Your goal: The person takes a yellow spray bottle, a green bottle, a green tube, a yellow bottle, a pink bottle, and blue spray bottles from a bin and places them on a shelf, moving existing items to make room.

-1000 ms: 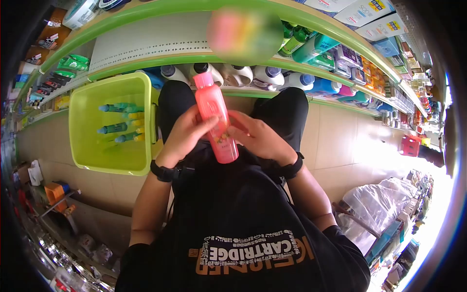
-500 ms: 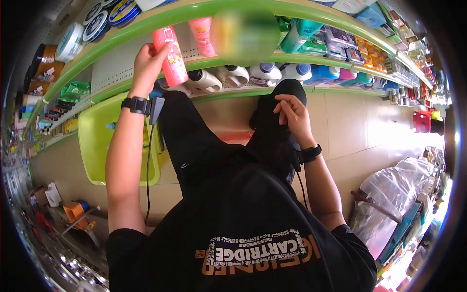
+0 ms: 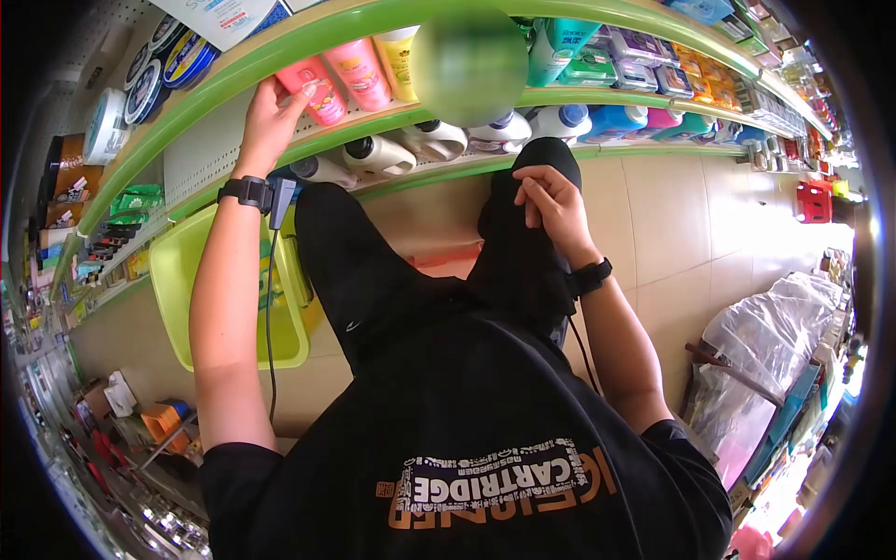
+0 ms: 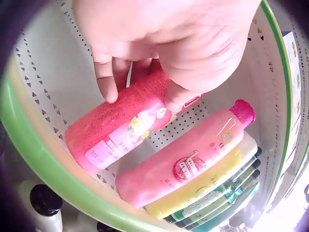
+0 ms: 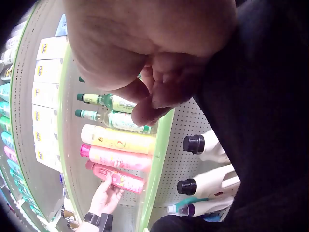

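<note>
My left hand (image 3: pixel 268 128) grips a coral-red bottle (image 4: pixel 116 123) with a floral label, thumb on one side and fingers on the other. The bottle stands upright on the green-edged shelf (image 3: pixel 210 154), its base close to the front rim. Beside it is a lighter pink bottle (image 4: pixel 183 154) with a magenta cap, then a yellow bottle (image 4: pixel 207 186) and several green ones. My right hand (image 3: pixel 557 203) hovers over the right knee with its fingers loosely bent and nothing in them.
White jugs with dark caps (image 3: pixel 378 156) line the lower shelf. On the floor at the left, a lime-green tub (image 3: pixel 173 280) stands partly behind my left forearm. Round tins (image 3: pixel 189 58) and boxes sit on the upper shelf. Plastic-wrapped goods (image 3: pixel 761 345) lie at the right.
My left hand has taken the coral-red bottle from over my lap up to the shelf, beside the pink one. The right hand has let go of it and moved over to the right knee.
</note>
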